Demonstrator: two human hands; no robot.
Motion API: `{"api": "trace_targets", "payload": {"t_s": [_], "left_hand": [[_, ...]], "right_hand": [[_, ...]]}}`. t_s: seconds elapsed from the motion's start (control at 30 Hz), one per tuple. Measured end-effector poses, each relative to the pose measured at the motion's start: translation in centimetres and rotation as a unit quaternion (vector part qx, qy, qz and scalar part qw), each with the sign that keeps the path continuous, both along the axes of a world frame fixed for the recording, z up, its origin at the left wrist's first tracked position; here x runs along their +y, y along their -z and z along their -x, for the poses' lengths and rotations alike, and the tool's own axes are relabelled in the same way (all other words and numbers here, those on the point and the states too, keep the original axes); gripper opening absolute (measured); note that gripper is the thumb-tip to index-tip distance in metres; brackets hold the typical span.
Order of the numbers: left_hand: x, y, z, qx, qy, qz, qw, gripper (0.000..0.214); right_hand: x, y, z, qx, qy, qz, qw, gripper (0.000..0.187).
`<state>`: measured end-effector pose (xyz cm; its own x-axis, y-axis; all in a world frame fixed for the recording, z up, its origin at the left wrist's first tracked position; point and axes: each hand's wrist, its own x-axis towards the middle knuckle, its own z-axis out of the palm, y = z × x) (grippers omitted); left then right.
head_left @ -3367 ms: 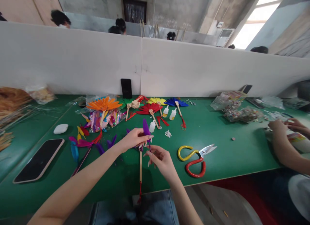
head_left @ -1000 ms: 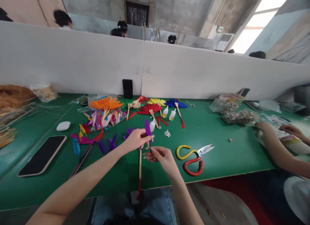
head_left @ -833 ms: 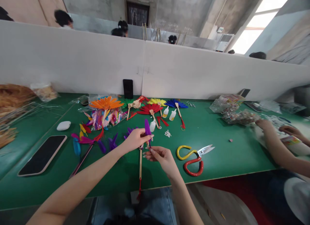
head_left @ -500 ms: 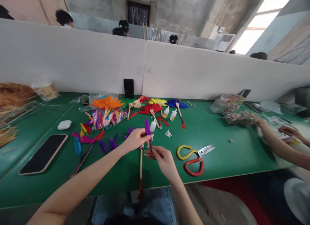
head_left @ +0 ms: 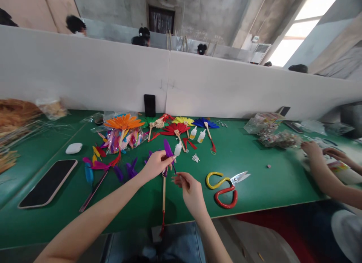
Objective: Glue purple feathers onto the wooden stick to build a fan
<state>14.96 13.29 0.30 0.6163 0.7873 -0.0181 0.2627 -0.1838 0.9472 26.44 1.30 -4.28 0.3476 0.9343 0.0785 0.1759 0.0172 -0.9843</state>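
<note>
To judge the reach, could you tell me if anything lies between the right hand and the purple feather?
Nothing visible does: only a small gap separates the right hand from the purple feather pinched by the left hand.

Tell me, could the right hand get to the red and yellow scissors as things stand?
Probably yes: the scissors lie flat just right of the right hand, with only bare green table between them.

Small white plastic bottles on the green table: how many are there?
3 bottles: two side by side near the red feather fan, one beside the purple feather; others possibly hidden.
</note>
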Motion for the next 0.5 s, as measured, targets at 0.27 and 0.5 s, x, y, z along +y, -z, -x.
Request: {"api": "trace_targets", "payload": {"t_s": [0.27,0.5], "left_hand": [[0.2,-0.3,0.1,0.007,-0.014,0.016,1.000,0.030],[-0.2,-0.4,0.6,0.008,-0.019,0.029,0.999,0.031]], "right_hand": [[-0.4,-0.3,-1.2,0.080,-0.013,0.010,0.997,0.035],[-0.7,-0.8,-2.5,0.199,-0.059,0.031,0.978,0.041]]}}
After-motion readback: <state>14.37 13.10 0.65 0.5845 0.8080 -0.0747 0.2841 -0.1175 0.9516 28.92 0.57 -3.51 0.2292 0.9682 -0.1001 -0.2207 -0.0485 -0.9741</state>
